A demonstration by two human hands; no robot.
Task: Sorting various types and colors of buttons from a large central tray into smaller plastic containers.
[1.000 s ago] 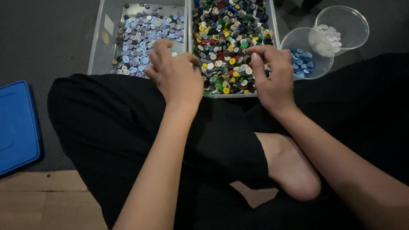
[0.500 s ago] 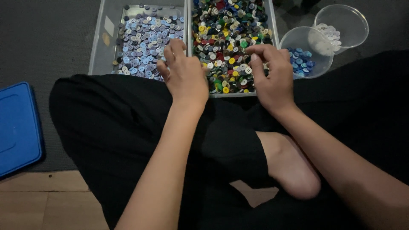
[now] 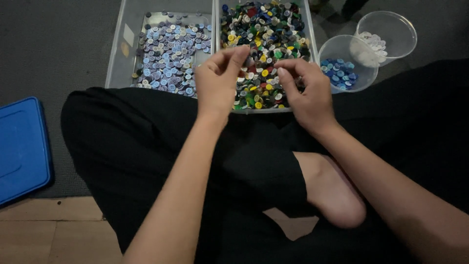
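The person sits cross-legged on a dark mat (image 3: 58,49), and a clear divided tray (image 3: 215,58) lies just past the knees. This tray is the landmark for the rest.

The right compartment of the tray holds a heap of mixed buttons (image 3: 266,29) in yellow, green, red, black and white. The left compartment holds pale blue and lilac buttons (image 3: 168,54), spread more thinly over its floor.

The left hand (image 3: 217,83) hovers over the near edge of the tray, about at the wall between the two compartments, with thumb and forefinger raised and pinched together; whether a button sits between them cannot be told. The right hand (image 3: 305,88) rests on the near right corner of the mixed heap, fingers curled down into the buttons; whether it grips any is also unclear.

Just to the right of the tray stands a clear cup of dark blue buttons (image 3: 342,73), and beyond it, touching or almost so, a second clear cup of white buttons (image 3: 373,41).

Well to the left of the tray, a blue lid (image 3: 22,146) lies flat at the edge of the mat, close to a strip of wooden floor (image 3: 53,230).
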